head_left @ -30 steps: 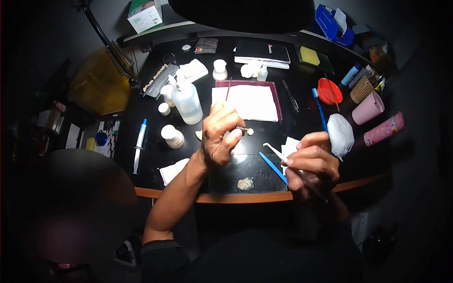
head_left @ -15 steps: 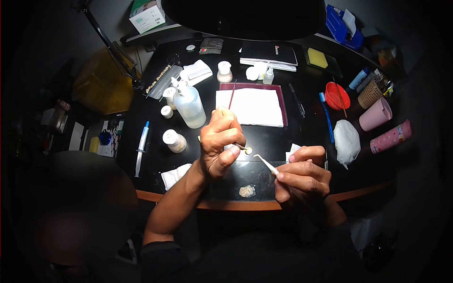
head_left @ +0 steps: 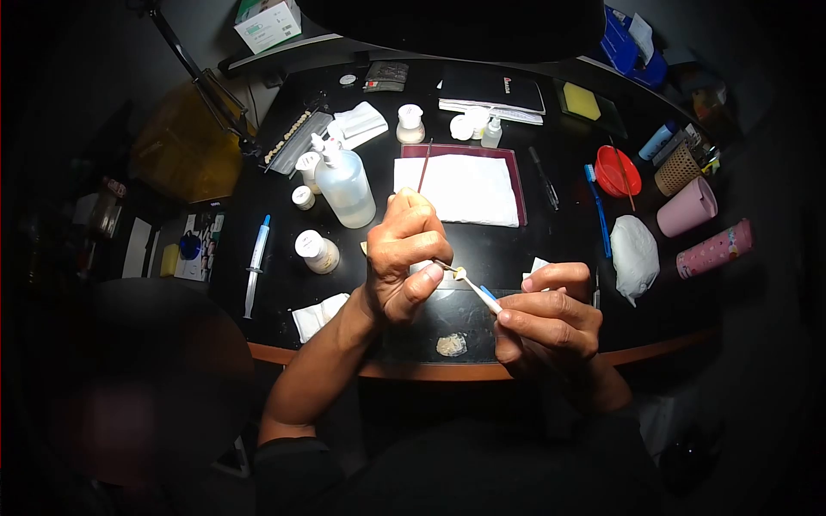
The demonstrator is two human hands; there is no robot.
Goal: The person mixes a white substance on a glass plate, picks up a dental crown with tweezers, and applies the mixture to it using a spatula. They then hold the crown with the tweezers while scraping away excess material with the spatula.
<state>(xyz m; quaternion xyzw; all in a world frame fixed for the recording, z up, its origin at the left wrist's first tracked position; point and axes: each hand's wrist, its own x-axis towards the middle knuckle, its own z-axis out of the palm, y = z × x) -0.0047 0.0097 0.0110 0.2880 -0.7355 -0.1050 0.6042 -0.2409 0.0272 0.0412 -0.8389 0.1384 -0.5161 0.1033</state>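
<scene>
My left hand [head_left: 403, 258] is closed, pinching a thin tool [head_left: 443, 266] whose kind I cannot make out. At its end is a small cream-coloured tooth-like piece [head_left: 459, 273]. A slim dark-red stick [head_left: 426, 163] rises behind the left fist; whether the hand holds it is hidden. My right hand [head_left: 555, 318] is closed on a slender white tool with a blue part [head_left: 483, 294], its narrow tip touching or overlapping the piece. Below the hands, a cream lump [head_left: 451, 345] rests on a glass plate [head_left: 413, 344] near the desk edge.
Left stand a pump bottle [head_left: 346, 193], a lidded jar [head_left: 317, 253] and a syringe [head_left: 257, 267]. White paper [head_left: 456, 193] covers a dark-red pad [head_left: 518, 185] behind. On the right are a toothbrush [head_left: 598, 211], red bowl [head_left: 618, 172], white bag [head_left: 635, 258] and pink cup [head_left: 688, 206].
The white tool in my right hand has moved up and left, bringing its tip to the small piece. Its blue part now shows. My left hand keeps nearly the same pose.
</scene>
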